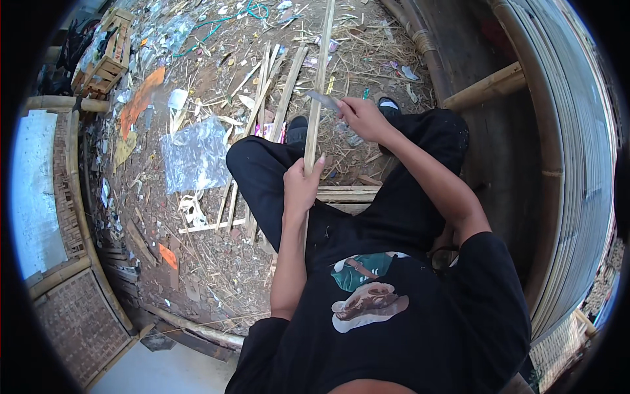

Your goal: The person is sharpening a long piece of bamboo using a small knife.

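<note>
My left hand [301, 187] is wrapped round a long, pale bamboo strip [315, 128], its thumb lying along the upper side. The strip runs from beside my lap, between my knees, to the top edge of the view. In my right hand [363, 119] is a knife, its handle mostly hidden by the fingers. The knife's grey blade [323, 100] points left and lies across the strip, well beyond my left hand; whether it is cutting in cannot be told.
More pale strips [269, 92] lie on the littered ground ahead and left. A clear plastic sheet [195, 154] is spread beside my left knee. A wooden crate [108, 56] stands far left, and a bamboo-framed structure [554, 131] rises close on the right.
</note>
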Demonstrator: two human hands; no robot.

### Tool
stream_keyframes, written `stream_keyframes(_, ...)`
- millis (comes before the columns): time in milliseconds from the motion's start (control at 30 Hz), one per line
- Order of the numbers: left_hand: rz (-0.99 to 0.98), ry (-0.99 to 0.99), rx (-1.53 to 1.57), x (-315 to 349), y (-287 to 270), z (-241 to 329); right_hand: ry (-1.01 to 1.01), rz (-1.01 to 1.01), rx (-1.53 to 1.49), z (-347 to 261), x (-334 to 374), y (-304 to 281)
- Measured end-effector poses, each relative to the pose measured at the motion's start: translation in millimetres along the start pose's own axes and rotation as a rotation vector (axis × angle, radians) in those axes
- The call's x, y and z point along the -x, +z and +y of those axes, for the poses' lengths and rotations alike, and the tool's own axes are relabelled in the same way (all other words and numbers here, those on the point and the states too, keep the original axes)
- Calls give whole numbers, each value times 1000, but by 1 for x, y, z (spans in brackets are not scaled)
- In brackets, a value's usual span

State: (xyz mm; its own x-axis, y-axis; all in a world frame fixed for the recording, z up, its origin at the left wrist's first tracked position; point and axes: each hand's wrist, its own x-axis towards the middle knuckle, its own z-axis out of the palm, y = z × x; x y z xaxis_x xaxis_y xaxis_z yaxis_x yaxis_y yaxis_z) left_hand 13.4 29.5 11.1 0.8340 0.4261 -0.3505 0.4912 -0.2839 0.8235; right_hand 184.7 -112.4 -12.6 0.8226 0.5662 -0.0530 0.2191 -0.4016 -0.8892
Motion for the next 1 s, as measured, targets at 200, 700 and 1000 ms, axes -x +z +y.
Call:
stream_keyframes(200, -38, 4, -12, 0, 10, 3, -31, -37, 91, 32, -10, 7)
stream_keyframes(700, -246, -201, 454, 0, 14, -12, 63, 70, 72, 22, -2, 26)
stream_keyframes(1000, -252, -204, 474, 1, 14, -11, 29, 188, 59, 6, -4, 26)
